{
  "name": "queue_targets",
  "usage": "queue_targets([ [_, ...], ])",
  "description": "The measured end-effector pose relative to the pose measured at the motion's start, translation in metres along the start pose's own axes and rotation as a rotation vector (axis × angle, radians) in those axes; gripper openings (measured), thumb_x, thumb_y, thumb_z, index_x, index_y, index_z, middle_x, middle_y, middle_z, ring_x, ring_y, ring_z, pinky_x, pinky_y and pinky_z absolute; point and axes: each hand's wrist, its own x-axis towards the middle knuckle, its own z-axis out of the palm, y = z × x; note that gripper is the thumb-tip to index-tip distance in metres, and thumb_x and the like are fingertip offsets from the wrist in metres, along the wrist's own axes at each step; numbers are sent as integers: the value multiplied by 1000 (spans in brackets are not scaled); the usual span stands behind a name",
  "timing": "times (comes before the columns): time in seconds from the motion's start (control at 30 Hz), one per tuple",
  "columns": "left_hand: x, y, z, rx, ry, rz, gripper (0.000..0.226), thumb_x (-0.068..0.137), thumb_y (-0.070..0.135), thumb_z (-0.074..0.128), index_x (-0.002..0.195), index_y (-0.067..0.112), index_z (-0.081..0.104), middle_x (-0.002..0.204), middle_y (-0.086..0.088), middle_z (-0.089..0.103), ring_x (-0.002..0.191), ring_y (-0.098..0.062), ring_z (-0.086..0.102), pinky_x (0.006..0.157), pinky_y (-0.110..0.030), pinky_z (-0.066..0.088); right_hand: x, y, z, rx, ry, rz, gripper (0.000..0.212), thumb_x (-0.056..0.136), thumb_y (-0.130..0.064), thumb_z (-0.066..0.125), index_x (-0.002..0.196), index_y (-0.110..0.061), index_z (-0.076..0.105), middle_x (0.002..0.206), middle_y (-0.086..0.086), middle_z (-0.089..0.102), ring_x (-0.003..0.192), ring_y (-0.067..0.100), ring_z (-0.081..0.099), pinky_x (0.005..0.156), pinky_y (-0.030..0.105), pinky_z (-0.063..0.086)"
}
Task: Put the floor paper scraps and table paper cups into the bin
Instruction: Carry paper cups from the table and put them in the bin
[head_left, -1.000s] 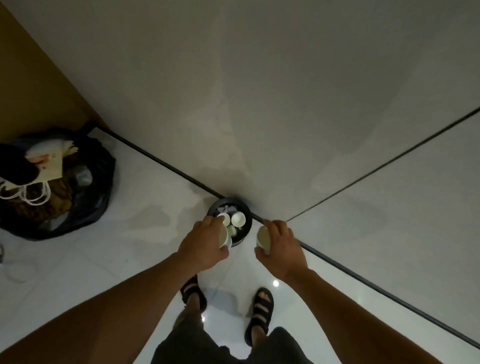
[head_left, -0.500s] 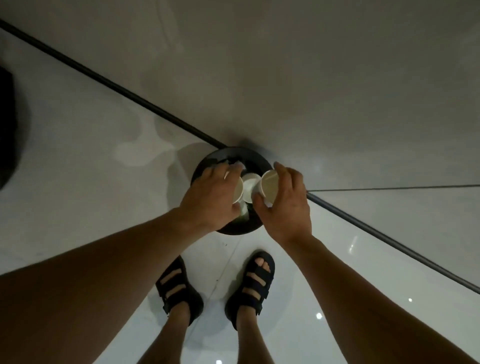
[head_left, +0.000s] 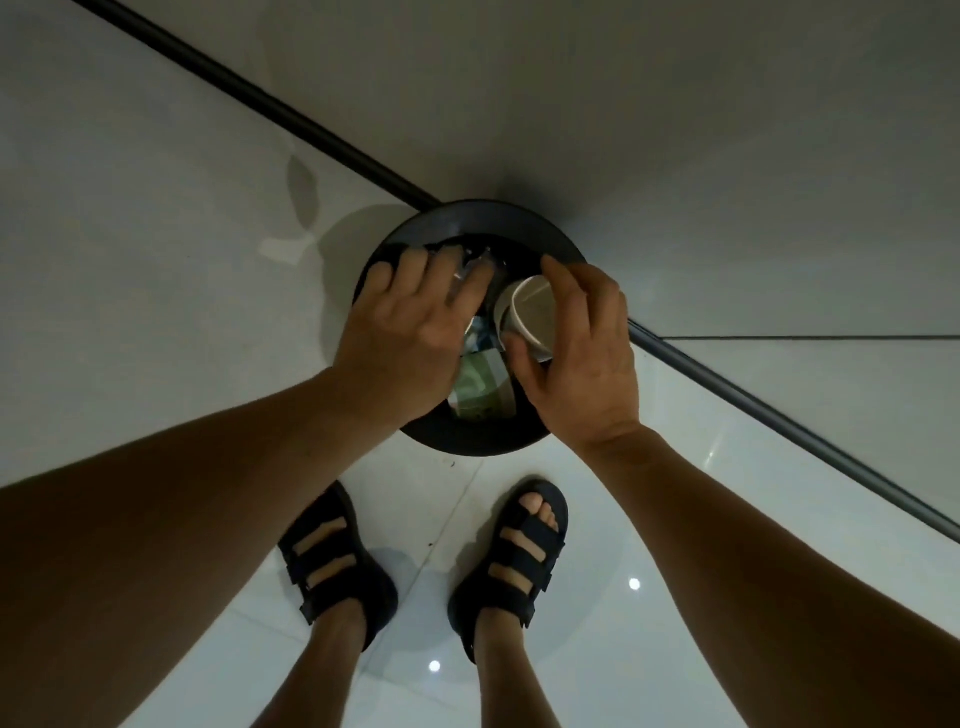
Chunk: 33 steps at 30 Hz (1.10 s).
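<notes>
The round black bin (head_left: 470, 444) stands on the floor against the wall, right in front of my feet. Both hands hover over its mouth. My right hand (head_left: 582, 353) grips a white paper cup (head_left: 530, 317), which is tipped on its side with the opening facing left and up, above the bin's right half. My left hand (head_left: 400, 332) lies palm down over the left half with its fingers spread and blurred, and I see no cup in its grasp. Inside the bin lies a green and white cup (head_left: 478, 384) among other rubbish, mostly hidden by my hands.
A dark skirting strip (head_left: 291, 117) runs diagonally along the foot of the grey wall behind the bin. My feet in black sandals (head_left: 337, 566) (head_left: 519, 551) stand on glossy white floor tiles just short of the bin.
I have bent closer and the bin now fills the centre. Both hands came down over its mouth. My left hand spread its fingers and no longer shows its cup; my right hand still grips its own.
</notes>
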Motion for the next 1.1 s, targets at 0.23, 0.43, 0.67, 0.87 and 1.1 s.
queue_targets([
  [0.23, -7, -2, 30, -44, -49, 1, 81, 86, 55, 40, 152, 16, 17, 158, -15, 16, 147, -34, 7, 115, -54, 15, 4, 3, 17, -187, -160, -105, 77, 89, -48, 62, 151, -12, 32, 155, 19, 31, 144, 38, 26, 118, 50, 22],
  [0.43, -15, -12, 41, -38, -64, 36, 87, 84, 60, 37, 153, 15, 9, 159, -18, 7, 147, -35, 2, 116, -55, 11, 1, 9, 22, -305, -339, -140, 94, 86, -57, 56, 157, -18, 8, 163, 15, 1, 150, 32, -5, 121, 48, 0],
  [0.67, -39, -9, -9, -113, -213, -95, 96, 80, 67, 36, 152, 20, -6, 160, -16, -4, 147, -35, -5, 114, -58, 12, -2, -21, -28, -209, -400, -10, 97, 84, -58, 55, 156, -27, -3, 164, 7, -10, 149, 26, -18, 117, 49, -6],
  [0.87, -44, 12, -127, -311, -313, -280, 93, 81, 70, 32, 148, 27, -16, 160, -8, -8, 146, -32, -12, 114, -57, 7, -5, -53, -130, -99, -460, 175, 93, 88, -65, 49, 154, -34, -8, 163, -2, -15, 146, 18, -24, 120, 47, -2],
  [1.1, -25, 38, -308, -330, -299, -176, 88, 84, 72, 32, 150, 29, -7, 161, -1, -7, 146, -31, -12, 114, -57, 5, -9, -107, -289, -69, -404, 359, 87, 89, -73, 39, 154, -36, -5, 164, -1, -10, 149, 19, -18, 119, 47, 2],
])
